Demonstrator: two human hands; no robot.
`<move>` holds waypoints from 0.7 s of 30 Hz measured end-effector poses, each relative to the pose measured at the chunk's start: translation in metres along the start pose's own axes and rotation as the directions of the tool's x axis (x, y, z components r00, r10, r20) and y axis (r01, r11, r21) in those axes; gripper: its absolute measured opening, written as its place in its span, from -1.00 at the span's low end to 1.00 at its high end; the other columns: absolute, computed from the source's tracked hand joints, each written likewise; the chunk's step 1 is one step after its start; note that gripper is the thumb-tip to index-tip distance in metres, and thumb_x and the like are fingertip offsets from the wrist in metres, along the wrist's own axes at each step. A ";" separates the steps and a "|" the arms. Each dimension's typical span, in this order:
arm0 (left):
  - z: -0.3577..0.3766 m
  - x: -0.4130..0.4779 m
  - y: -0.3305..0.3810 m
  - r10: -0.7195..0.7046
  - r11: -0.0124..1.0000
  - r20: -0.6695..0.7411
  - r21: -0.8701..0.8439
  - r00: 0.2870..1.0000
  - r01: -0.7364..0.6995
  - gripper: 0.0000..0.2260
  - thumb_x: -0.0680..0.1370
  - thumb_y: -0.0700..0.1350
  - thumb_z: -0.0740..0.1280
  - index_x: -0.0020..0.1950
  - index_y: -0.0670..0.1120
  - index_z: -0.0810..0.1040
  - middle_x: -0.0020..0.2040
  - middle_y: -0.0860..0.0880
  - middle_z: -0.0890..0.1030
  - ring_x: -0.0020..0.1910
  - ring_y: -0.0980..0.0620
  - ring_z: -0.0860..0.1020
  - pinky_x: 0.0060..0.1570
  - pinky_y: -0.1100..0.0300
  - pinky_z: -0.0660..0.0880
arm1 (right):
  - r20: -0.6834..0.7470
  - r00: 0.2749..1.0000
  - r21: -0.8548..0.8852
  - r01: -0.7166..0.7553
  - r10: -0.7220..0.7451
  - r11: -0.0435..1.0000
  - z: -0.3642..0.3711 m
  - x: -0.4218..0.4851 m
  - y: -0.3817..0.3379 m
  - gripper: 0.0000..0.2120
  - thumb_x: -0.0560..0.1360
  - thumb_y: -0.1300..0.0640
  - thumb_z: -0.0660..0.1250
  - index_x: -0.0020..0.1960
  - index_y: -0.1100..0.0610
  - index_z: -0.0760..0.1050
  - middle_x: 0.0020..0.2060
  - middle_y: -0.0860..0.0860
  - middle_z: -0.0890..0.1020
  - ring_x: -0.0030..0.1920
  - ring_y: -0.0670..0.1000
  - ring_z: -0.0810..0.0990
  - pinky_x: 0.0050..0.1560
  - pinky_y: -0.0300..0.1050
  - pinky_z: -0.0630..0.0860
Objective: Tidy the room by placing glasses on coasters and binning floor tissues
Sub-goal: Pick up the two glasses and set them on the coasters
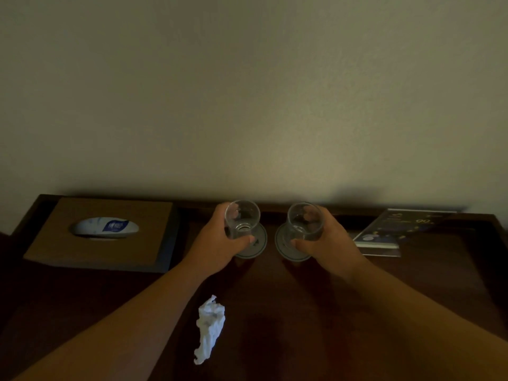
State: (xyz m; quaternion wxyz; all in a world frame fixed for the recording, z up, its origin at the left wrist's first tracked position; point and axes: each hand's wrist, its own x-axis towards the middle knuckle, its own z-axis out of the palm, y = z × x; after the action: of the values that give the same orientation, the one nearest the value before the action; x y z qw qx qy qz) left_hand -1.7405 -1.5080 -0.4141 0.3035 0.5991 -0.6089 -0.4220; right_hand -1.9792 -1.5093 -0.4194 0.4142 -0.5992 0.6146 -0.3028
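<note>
Two clear empty glasses stand upright side by side near the back of a dark wooden table (275,312). My left hand (217,240) wraps around the left glass (242,219), which is over a round pale coaster (257,244). My right hand (327,243) grips the right glass (304,222) over a second round coaster (283,247). I cannot tell whether the glass bases touch the coasters. A crumpled white tissue (210,327) lies on the dark surface between my forearms.
A brown tissue box (104,254) with a tissue pack showing in its oval slot sits at the back left. A dark leaflet in a clear stand (390,229) lies at the back right. A plain wall rises right behind the table.
</note>
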 end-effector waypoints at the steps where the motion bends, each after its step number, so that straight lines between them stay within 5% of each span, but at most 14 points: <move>1: 0.000 0.000 0.000 0.001 1.000 0.001 -0.007 1.000 -0.001 -0.44 0.40 -0.10 0.51 0.23 0.20 0.28 0.07 0.35 0.42 0.13 0.22 0.46 0.00 0.39 0.42 | 0.003 1.000 0.004 0.000 0.000 1.000 0.000 -0.001 0.000 -0.36 0.27 0.23 0.58 0.19 -0.13 0.33 0.00 -0.31 0.47 0.01 -0.32 0.48 -0.06 -0.52 0.38; 7: 0.001 0.000 0.000 0.000 1.000 -0.009 -0.010 1.000 0.000 -0.43 0.39 -0.13 0.52 0.23 0.18 0.28 0.04 0.33 0.44 0.02 0.35 0.46 -0.09 0.52 0.38 | 0.010 1.000 0.053 -0.009 0.009 0.999 0.000 -0.003 0.000 -0.40 0.28 0.32 0.55 0.16 -0.04 0.34 -0.05 -0.28 0.47 -0.10 -0.53 0.46 -0.15 -0.58 0.38; 10: 0.002 -0.001 0.000 0.008 1.000 -0.021 -0.012 1.000 -0.008 -0.45 0.39 -0.13 0.52 0.21 0.18 0.30 0.03 0.35 0.43 0.00 0.43 0.44 -0.15 0.59 0.36 | 0.010 1.000 0.054 -0.015 0.015 0.998 0.000 -0.002 0.001 -0.42 0.29 0.29 0.55 0.16 -0.03 0.36 -0.04 -0.28 0.48 -0.10 -0.48 0.48 -0.15 -0.58 0.39; 15: 0.002 -0.001 -0.002 0.001 1.000 -0.018 -0.022 1.000 -0.002 -0.45 0.39 -0.12 0.52 0.23 0.18 0.31 0.05 0.35 0.44 0.07 0.27 0.46 -0.05 0.45 0.39 | 0.021 1.000 0.055 -0.016 0.015 0.998 -0.001 0.000 0.003 -0.42 0.29 0.26 0.56 0.18 -0.02 0.37 -0.01 -0.23 0.50 -0.04 -0.31 0.50 -0.11 -0.51 0.42; 21: 0.001 0.001 -0.004 0.002 1.000 0.002 -0.014 1.000 -0.002 -0.46 0.40 -0.12 0.51 0.23 0.17 0.31 0.05 0.33 0.43 0.14 0.18 0.47 -0.02 0.38 0.40 | 0.045 0.999 0.054 0.000 -0.003 0.999 -0.004 0.001 0.002 -0.42 0.29 0.27 0.56 0.15 -0.06 0.37 -0.03 -0.24 0.53 -0.05 -0.35 0.51 -0.13 -0.56 0.40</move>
State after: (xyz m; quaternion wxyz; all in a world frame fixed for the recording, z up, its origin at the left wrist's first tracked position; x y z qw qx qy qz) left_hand -1.7400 -1.5085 -0.4179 0.3075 0.5961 -0.6067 -0.4266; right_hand -1.9833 -1.5108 -0.4194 0.4437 -0.5949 0.5963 -0.3060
